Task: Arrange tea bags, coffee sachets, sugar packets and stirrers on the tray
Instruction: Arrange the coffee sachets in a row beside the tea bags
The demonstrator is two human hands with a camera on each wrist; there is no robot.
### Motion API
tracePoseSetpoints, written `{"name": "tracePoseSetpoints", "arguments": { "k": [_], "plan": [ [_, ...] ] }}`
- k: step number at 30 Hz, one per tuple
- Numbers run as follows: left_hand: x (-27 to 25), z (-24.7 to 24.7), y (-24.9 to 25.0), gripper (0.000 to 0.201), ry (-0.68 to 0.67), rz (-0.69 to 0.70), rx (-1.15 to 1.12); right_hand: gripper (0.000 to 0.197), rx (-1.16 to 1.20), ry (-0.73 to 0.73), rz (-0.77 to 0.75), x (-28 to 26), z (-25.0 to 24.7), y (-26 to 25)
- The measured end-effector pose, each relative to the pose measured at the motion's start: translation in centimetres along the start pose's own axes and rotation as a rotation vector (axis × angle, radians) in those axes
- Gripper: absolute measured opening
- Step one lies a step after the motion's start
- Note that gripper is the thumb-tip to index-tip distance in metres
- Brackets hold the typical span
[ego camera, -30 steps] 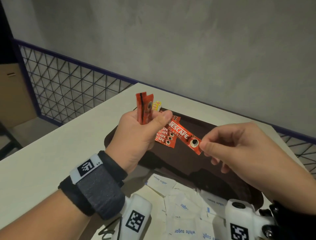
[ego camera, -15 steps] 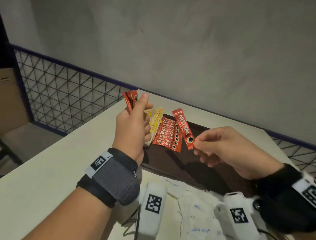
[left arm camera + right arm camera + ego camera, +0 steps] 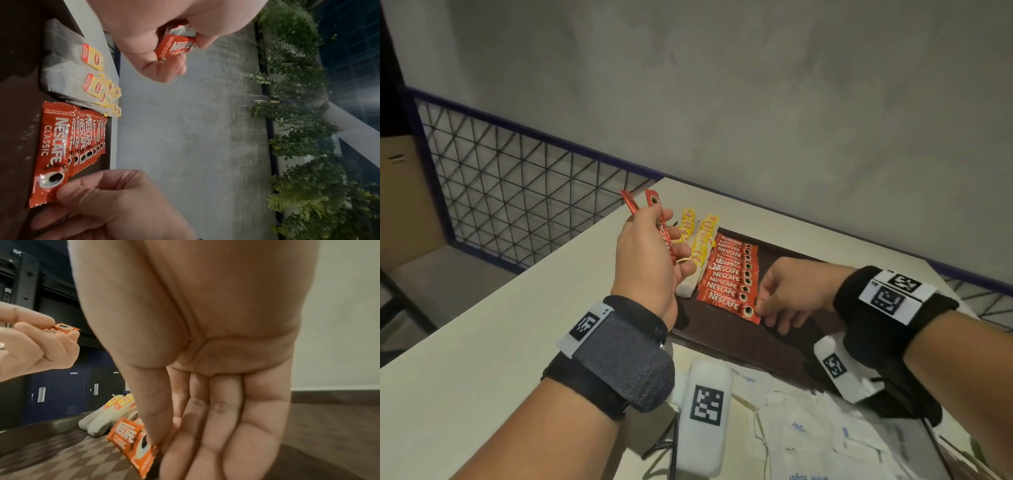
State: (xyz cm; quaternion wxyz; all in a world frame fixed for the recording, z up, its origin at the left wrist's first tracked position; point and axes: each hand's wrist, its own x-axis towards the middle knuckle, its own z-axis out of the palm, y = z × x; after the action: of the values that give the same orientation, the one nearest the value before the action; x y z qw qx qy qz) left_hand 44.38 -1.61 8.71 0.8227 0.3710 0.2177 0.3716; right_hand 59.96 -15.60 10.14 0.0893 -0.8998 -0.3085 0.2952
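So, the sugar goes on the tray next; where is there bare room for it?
The tray is bare right of the coffee row, around the right hand, and along its near edge. Its left end is crowded: tea bags lie against the coffee row. The sugar packets cover the table in front.

Both forearms are bare. The left wrist wears a black band point(image 3: 616, 363) wrapped in a speckled grey strap, with a white tag printed with a black square code. A white camera block point(image 3: 705, 418) with the same kind of code hangs beneath. The right wrist wears a black band point(image 3: 893, 315) with two coded tags and its own white block point(image 3: 839, 370).
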Motion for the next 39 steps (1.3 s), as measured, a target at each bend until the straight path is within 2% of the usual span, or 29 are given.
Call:
{"name": "tracePoseSetpoints", "arguments": {
  "k": [5, 19, 25, 28, 30, 32, 34, 36, 39],
  "plan": [
    [-0.1, 0.0, 0.0, 0.026, -0.006, 0.013, 0.103, 0.011, 0.001, -0.001, 0.024, 1.1, -0.4, -0.3],
    [-0.6, 0.5, -0.7, 0.02, -0.072, -0.033, 0.122, 0.012, 0.048, -0.005, 0.037, 2.1, -0.8, 0.0],
    [-0.5, 0.4, -1.0, 0.021, -0.076, -0.049, 0.18, 0.033, 0.071, 0.038, 0.052, 1.8, -0.8, 0.3],
    [-0.9, 0.3, -0.9, 0.024, -0.189, -0.112, 0.253, 0.038, 0.149, 0.165, 0.002, -0.4, -1.6, 0.5],
    [-1.4, 0.3, -0.9, 0.022, -0.339, -0.184, 0.305, 0.038, 0.375, 0.237, -0.107, -2.9, -1.8, 0.6],
    [-2.2, 0.5, -1.0, 0.021, -0.475, -0.247, 0.328, 0.042, 0.714, 0.209, -0.241, -5.7, -1.3, 0.8],
    [-3.0, 0.8, -1.1, 0.021, -0.578, -0.298, 0.344, 0.05, 0.937, 0.15, -0.339, -8.2, -0.4, 1.1],
    [-3.7, 1.0, -1.3, 0.019, -0.661, -0.335, 0.365, 0.049, 0.963, 0.151, -0.409, -9.6, 0.7, 1.5],
    [-4.4, 1.1, -1.6, 0.018, -0.71, -0.336, 0.428, 0.03, 0.887, 0.26, -0.464, -10.2, 1.8, 1.9]
  ]
}}
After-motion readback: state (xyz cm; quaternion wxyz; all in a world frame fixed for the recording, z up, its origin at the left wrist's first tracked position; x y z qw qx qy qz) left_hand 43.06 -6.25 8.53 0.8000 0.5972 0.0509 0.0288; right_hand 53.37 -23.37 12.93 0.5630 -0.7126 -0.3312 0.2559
